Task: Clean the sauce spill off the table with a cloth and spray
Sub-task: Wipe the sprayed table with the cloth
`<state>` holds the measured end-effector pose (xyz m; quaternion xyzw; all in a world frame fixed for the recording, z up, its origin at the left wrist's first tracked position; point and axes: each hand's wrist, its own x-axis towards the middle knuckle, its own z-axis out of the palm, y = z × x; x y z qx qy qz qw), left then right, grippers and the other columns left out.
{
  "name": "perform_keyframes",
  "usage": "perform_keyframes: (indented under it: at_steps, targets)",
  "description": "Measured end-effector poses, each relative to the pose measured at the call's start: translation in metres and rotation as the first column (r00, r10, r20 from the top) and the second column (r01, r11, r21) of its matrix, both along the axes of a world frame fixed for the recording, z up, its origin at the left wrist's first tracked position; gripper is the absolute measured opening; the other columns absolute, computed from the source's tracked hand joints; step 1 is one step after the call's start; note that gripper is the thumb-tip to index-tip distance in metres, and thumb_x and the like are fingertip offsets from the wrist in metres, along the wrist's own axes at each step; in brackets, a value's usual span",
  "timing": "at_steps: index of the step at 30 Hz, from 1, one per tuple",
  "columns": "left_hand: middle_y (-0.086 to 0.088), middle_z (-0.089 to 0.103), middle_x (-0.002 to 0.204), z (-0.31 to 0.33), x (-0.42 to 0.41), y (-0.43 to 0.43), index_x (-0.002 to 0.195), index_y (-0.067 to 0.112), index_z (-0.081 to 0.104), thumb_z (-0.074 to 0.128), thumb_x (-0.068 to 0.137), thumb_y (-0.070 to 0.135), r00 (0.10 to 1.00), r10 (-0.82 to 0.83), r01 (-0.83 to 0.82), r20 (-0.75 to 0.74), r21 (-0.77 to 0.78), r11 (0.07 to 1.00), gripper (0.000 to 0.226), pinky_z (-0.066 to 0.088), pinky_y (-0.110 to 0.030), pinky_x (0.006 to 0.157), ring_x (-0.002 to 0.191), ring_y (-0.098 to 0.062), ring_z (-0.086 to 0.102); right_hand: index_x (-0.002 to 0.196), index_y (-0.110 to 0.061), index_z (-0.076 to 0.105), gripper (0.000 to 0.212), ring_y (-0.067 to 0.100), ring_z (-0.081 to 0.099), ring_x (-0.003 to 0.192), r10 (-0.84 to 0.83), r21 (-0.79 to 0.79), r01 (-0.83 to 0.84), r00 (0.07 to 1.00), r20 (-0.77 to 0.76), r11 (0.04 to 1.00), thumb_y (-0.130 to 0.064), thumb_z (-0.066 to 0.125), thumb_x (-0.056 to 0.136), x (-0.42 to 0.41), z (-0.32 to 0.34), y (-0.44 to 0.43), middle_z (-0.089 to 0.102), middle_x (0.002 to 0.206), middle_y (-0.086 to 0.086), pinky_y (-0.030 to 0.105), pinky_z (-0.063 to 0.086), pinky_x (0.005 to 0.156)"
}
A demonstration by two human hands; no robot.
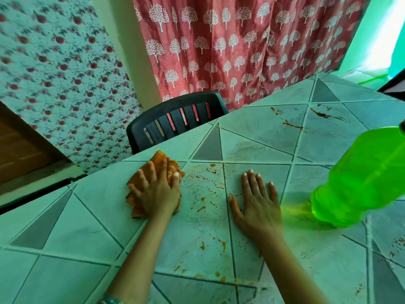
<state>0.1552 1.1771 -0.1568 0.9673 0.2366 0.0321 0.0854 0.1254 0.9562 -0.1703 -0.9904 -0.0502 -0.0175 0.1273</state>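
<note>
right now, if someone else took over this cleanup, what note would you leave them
The left hand presses the bunched orange cloth on the table, left of the spill. The right hand lies flat and empty on the table. The green bottle stands at the right, untouched. Done: little that shows. Left: wipe the sauce spots between the hands, those near the front edge and the far streaks.

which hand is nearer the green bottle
Right. The right hand lies flat on the table beside the green bottle, with a gap between them. The left hand presses on the orange cloth, farther off, beyond the right hand.
</note>
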Motion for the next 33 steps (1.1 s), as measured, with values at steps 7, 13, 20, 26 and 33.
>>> perform_keyframes:
  at_steps: [7,13,20,26,33]
  targets:
    - [-0.001,-0.012,0.158,0.012,0.072,-0.078,0.149,0.039,0.002,0.018,0.094,0.062,0.971,-0.218,0.217,-0.096,-0.023,0.976,0.062,-0.015,-0.062,0.109,0.144,-0.033,-0.013,0.15,-0.017,-0.003,0.089,0.014,-0.006,0.145,-0.001,-0.047,0.001,1.0,0.0,0.999,-0.063,-0.013,0.074,-0.001,0.001,0.001,-0.006,0.158,0.0,0.037,-0.01,0.116]
    - [0.013,-0.005,0.158,0.014,0.061,-0.059,0.145,0.049,0.013,0.022,0.092,0.063,0.721,-0.679,0.68,-0.14,-0.05,0.732,0.055,-0.015,-0.051,0.114,0.146,-0.018,-0.009,0.15,-0.015,0.004,0.089,0.013,-0.002,0.145,-0.014,-0.019,0.014,1.0,0.003,1.0,-0.059,-0.012,0.074,-0.001,0.003,0.0,0.0,0.158,0.0,0.036,-0.005,0.117]
    - [0.021,-0.003,0.155,0.007,-0.042,-0.01,0.141,0.054,0.01,0.016,0.085,0.065,0.469,-0.878,0.882,-0.093,-0.007,0.472,0.057,-0.015,-0.04,0.114,0.143,-0.009,-0.01,0.15,-0.011,0.008,0.09,0.015,0.002,0.146,-0.019,0.027,0.02,1.0,-0.024,0.999,-0.055,-0.013,0.073,-0.009,0.007,-0.005,0.004,0.158,0.003,0.032,-0.006,0.115]
    - [0.016,0.004,0.157,0.016,-0.005,0.005,0.143,0.048,0.014,0.017,0.083,0.066,0.686,-0.722,0.719,-0.094,-0.067,0.692,0.063,-0.009,-0.044,0.116,0.146,-0.013,-0.001,0.15,-0.015,0.011,0.09,0.016,0.007,0.146,-0.062,0.016,0.062,0.998,-0.019,0.998,-0.064,-0.005,0.077,-0.042,0.0,-0.026,0.008,0.158,0.002,0.033,0.003,0.116]
    - [0.009,0.005,0.159,0.031,0.017,0.06,0.148,0.037,0.02,0.033,0.097,0.05,0.865,-0.47,0.458,-0.176,-0.104,0.883,0.054,-0.003,-0.049,0.116,0.146,-0.017,0.002,0.151,-0.017,0.004,0.091,0.012,-0.001,0.145,-0.075,-0.004,0.075,0.996,-0.039,0.997,-0.065,-0.009,0.075,-0.062,0.0,-0.035,-0.001,0.158,-0.002,0.033,-0.001,0.117]
